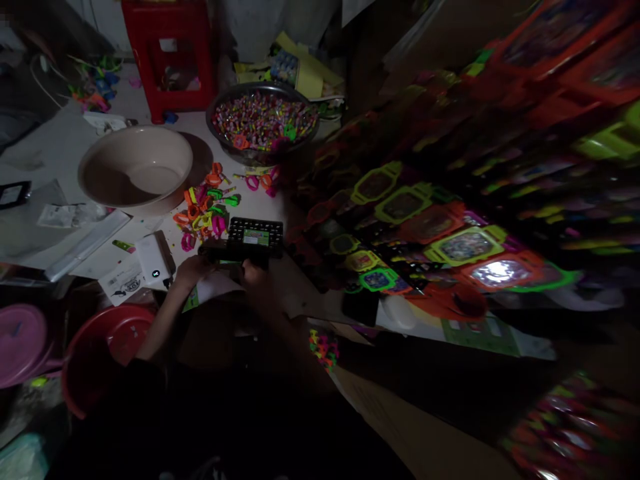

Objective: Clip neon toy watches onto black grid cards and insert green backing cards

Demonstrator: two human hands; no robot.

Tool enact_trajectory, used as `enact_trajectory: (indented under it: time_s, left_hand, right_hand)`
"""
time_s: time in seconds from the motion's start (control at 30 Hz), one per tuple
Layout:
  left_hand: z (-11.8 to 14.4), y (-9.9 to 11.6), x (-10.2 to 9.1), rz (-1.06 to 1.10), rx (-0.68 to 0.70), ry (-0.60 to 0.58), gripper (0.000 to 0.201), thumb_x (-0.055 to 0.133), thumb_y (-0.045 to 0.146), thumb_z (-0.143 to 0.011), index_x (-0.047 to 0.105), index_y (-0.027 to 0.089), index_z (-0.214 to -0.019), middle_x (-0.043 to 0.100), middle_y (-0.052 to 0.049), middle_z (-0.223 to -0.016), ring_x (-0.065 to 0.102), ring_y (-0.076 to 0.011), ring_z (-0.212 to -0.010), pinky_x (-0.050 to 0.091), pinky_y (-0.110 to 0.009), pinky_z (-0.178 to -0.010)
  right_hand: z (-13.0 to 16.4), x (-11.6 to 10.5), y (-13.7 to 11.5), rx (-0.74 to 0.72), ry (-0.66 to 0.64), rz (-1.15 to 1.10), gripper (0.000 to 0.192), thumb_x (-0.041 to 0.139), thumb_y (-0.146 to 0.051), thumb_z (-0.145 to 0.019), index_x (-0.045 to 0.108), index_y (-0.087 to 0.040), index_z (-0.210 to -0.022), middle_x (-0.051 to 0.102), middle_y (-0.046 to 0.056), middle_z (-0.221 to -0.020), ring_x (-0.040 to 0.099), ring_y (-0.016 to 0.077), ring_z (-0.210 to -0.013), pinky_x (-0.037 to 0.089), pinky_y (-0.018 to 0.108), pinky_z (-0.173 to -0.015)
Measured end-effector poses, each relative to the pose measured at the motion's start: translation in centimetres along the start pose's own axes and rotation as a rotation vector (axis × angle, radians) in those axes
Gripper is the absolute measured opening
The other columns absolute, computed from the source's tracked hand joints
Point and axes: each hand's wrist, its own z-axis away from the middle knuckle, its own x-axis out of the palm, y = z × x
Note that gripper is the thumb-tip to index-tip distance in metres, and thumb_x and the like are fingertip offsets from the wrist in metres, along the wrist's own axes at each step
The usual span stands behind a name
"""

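A black perforated tray with a green printed label on it lies at the table's near edge. My left hand is at the tray's near left corner, its fingers closed around the dark edge. On the near right side, my right hand has its fingers curled against the same edge. Dim light hides most of the fingertips. Beneath and between the hands are a white sheet and a bit of green card. Several bright plastic toy watches with candy sticks are heaped just beyond the left hand.
A beige basin stands at the left, with a metal bowl of wrapped candies behind. A white power bank lies near my left hand. Racks of toy watches fill the right. Below left sits a red basin; a red stool stands behind.
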Motion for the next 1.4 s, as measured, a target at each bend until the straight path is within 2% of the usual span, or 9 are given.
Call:
enact_trajectory:
  time_s: [0.13, 0.3, 0.5, 0.63, 0.77, 0.9, 1.07, 1.17, 1.4]
  left_hand:
    - [0.6, -0.5, 0.0, -0.085, 0.001, 0.007, 0.043, 0.053, 0.059, -0.079, 0.069, 0.019, -0.073, 0.064, -0.007, -0.06, 0.062, -0.0228, -0.067, 0.031, -0.028, -0.057]
    - [1.7, -1.4, 0.7, -0.045, 0.067, 0.067, 0.039, 0.063, 0.059, -0.073, 0.065, 0.022, -0.086, 0.068, -0.005, -0.074, 0.061, -0.02, -0.071, 0.031, -0.025, -0.057]
    - [0.9, -3.0, 1.7, 0.16, 0.187, 0.08, 0.039, 0.068, 0.056, -0.067, 0.061, 0.021, -0.081, 0.066, -0.001, -0.071, 0.058, -0.0169, -0.069, 0.035, -0.024, -0.058]
    - [-0.1, -4.4, 2.1, 0.357, 0.279, 0.011, 0.045, 0.072, 0.057, -0.058, 0.06, 0.019, -0.079, 0.062, 0.001, -0.064, 0.056, -0.0159, -0.063, 0.037, -0.024, -0.057]
    - [-0.1, -4.6, 2.3, 0.501, 0.31, -0.027, 0.048, 0.072, 0.059, -0.055, 0.06, 0.018, -0.077, 0.059, 0.002, -0.06, 0.053, -0.0142, -0.059, 0.037, -0.024, -0.056]
    - [2.0, -5.1, 2.0, 0.631, 0.223, 0.124, 0.052, 0.065, 0.066, -0.058, 0.06, 0.017, -0.076, 0.059, 0.001, -0.063, 0.053, -0.0141, -0.062, 0.039, -0.025, -0.058]
    - [5.9, -8.7, 2.1, 0.76, 0.02, 0.281, 0.063, 0.059, 0.072, -0.06, 0.066, 0.015, -0.086, 0.069, -0.004, -0.081, 0.06, -0.0206, -0.079, 0.045, -0.027, -0.07]
    - [7.7, -11.3, 3.6, 0.825, -0.1, 0.334, 0.065, 0.058, 0.071, -0.059, 0.068, 0.016, -0.093, 0.071, -0.006, -0.089, 0.063, -0.0236, -0.085, 0.048, -0.03, -0.072]
    - [11.8, -14.6, 9.1, 0.86, -0.205, 0.279, 0.056, 0.058, 0.063, -0.067, 0.07, 0.015, -0.095, 0.072, -0.009, -0.101, 0.064, -0.0262, -0.1, 0.051, -0.031, -0.082]
  right_hand:
    - [0.1, 0.8, 0.7, -0.101, 0.154, 0.083, 0.045, 0.035, -0.05, -0.099, 0.059, -0.013, -0.097, 0.064, 0.014, -0.093, 0.06, 0.0209, -0.085, 0.04, 0.026, -0.071]
    - [-0.5, 3.5, 1.4, -0.128, 0.336, 0.143, 0.04, 0.04, -0.045, -0.098, 0.06, -0.011, -0.094, 0.062, 0.015, -0.094, 0.055, 0.0224, -0.091, 0.042, 0.029, -0.077]
    - [-2.1, 5.5, 2.5, -0.092, 0.386, 0.126, 0.027, 0.04, -0.032, -0.1, 0.06, -0.013, -0.098, 0.063, 0.013, -0.092, 0.056, 0.0221, -0.09, 0.042, 0.028, -0.072]
    - [-1.5, 5.1, 2.9, -0.141, 0.373, 0.072, 0.022, 0.045, -0.031, -0.097, 0.06, -0.015, -0.1, 0.064, 0.011, -0.097, 0.056, 0.023, -0.094, 0.044, 0.029, -0.076]
    - [-0.6, 4.4, 3.3, -0.258, 0.382, 0.029, 0.029, 0.051, -0.037, -0.094, 0.059, -0.014, -0.109, 0.063, 0.012, -0.103, 0.055, 0.0251, -0.1, 0.044, 0.034, -0.088]
    - [0.7, 3.8, 3.7, -0.335, 0.38, 0.047, 0.033, 0.045, -0.033, -0.096, 0.059, -0.013, -0.119, 0.063, 0.014, -0.106, 0.056, 0.0253, -0.1, 0.045, 0.036, -0.092]
    - [3.0, 3.6, 4.6, -0.582, 0.411, 0.158, 0.05, 0.049, -0.047, -0.094, 0.057, -0.014, -0.13, 0.051, 0.016, -0.138, 0.044, 0.0289, -0.128, 0.037, 0.042, -0.107]
    - [3.3, 3.7, 5.4, -0.702, 0.346, 0.213, 0.049, 0.05, -0.042, -0.095, 0.052, -0.016, -0.137, 0.045, 0.012, -0.146, 0.037, 0.0273, -0.136, 0.033, 0.043, -0.112]
    - [2.3, 1.2, 6.0, -0.743, 0.211, 0.163, 0.039, 0.057, -0.033, -0.093, 0.059, -0.022, -0.13, 0.056, 0.009, -0.136, 0.048, 0.0228, -0.128, 0.041, 0.04, -0.105]
